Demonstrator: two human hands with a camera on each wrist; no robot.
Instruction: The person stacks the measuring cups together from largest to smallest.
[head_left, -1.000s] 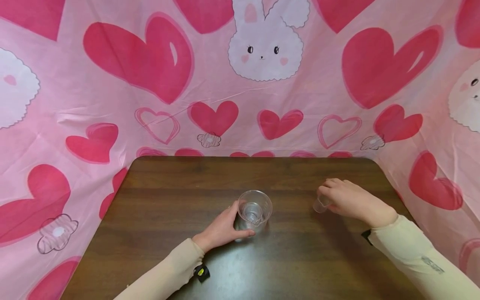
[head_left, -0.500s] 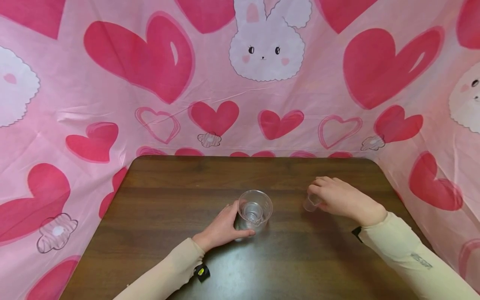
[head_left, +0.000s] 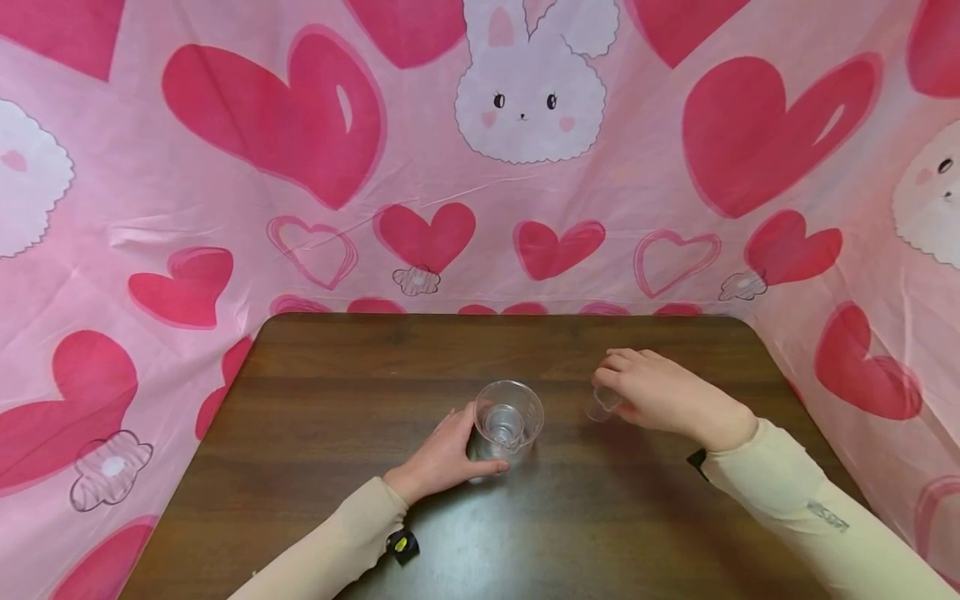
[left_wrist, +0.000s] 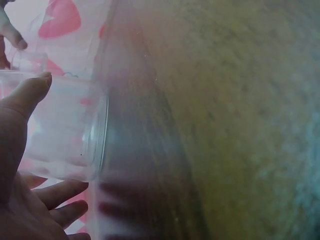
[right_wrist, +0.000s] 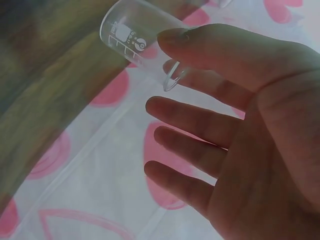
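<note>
A large clear beaker [head_left: 517, 417] stands upright on the wooden table, right of centre. My left hand [head_left: 446, 454] holds it from the left, thumb on the near side and fingers on the far side. Inside the large beaker a smaller clear ring shows; I cannot tell whether it is a nested vessel or the base. To the right, my right hand [head_left: 660, 396] pinches a small glass beaker [right_wrist: 142, 37] by its rim between thumb and forefinger, the other fingers spread apart. White markings run along the small beaker's wall. It hangs tilted, a little above the table.
The dark wooden table [head_left: 337, 358] has rounded far corners. Behind it and along both sides hangs a pink cloth [head_left: 555, 183] printed with hearts and rabbits. Each wrist carries a black strap.
My right hand has moved left with the small beaker, closer to the large beaker. The left hand and the large beaker have stayed in place.
</note>
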